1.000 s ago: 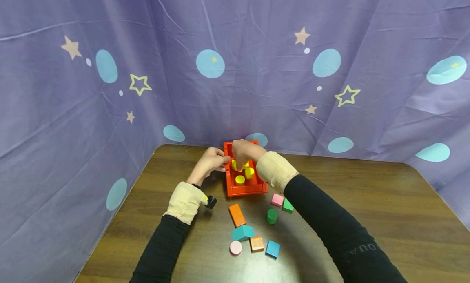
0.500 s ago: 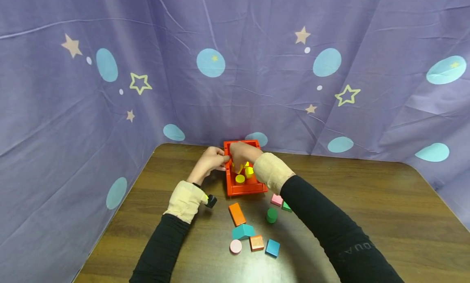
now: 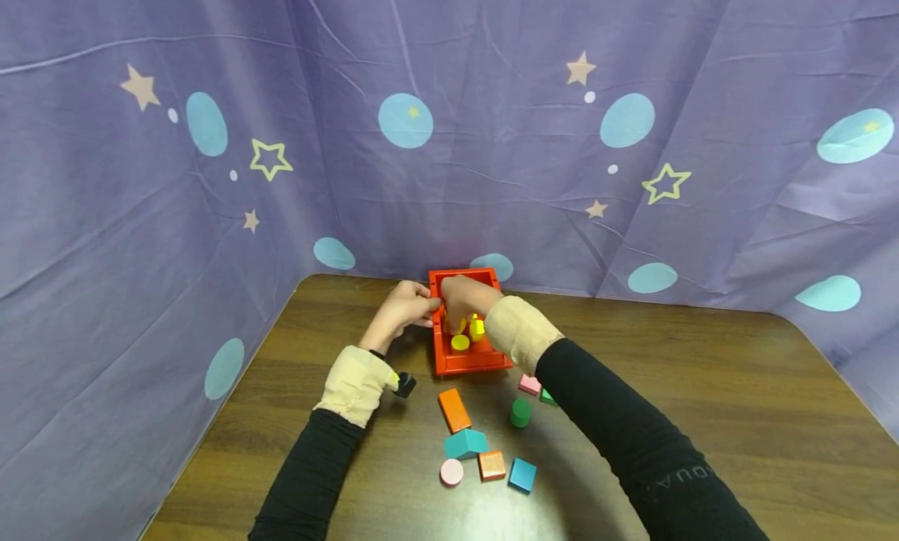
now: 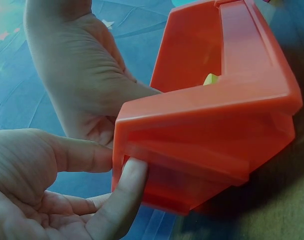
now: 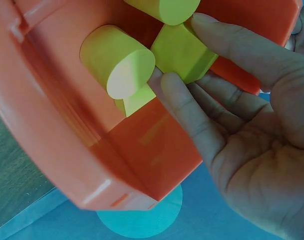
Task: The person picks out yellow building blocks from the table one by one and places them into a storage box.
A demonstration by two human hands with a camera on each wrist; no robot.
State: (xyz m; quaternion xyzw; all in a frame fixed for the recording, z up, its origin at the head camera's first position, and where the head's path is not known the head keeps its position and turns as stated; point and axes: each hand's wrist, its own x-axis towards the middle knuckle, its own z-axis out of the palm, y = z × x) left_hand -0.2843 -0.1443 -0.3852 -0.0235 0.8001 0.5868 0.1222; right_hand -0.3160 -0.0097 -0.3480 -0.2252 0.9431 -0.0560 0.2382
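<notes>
A red plastic bin (image 3: 474, 363) stands at the table's back edge with several yellow blocks inside. My left hand (image 3: 403, 307) grips its left side; in the left wrist view a fingertip lies against the outer wall under the rim. Reaching into the bin, my right hand (image 3: 467, 295) pinches a flat-sided yellow block (image 5: 184, 54) between its fingers. Beside that block, in the right wrist view, lie a yellow cylinder (image 5: 114, 62) and part of another yellow piece (image 5: 139, 101). In the head view, the right hand hides part of the bin's inside.
In front of the bin lie an orange block (image 3: 454, 411), a teal roof-shaped block (image 3: 466, 444), a pink disc (image 3: 452, 472), an orange square block (image 3: 492, 465), a blue block (image 3: 522, 475), a green cylinder (image 3: 520, 413) and a pink block (image 3: 530, 384). A purple curtain (image 3: 492, 174) hangs behind.
My right hand has shifted slightly lower and left inside the bin. The left hand keeps its hold on the bin's side, and the loose blocks stay put.
</notes>
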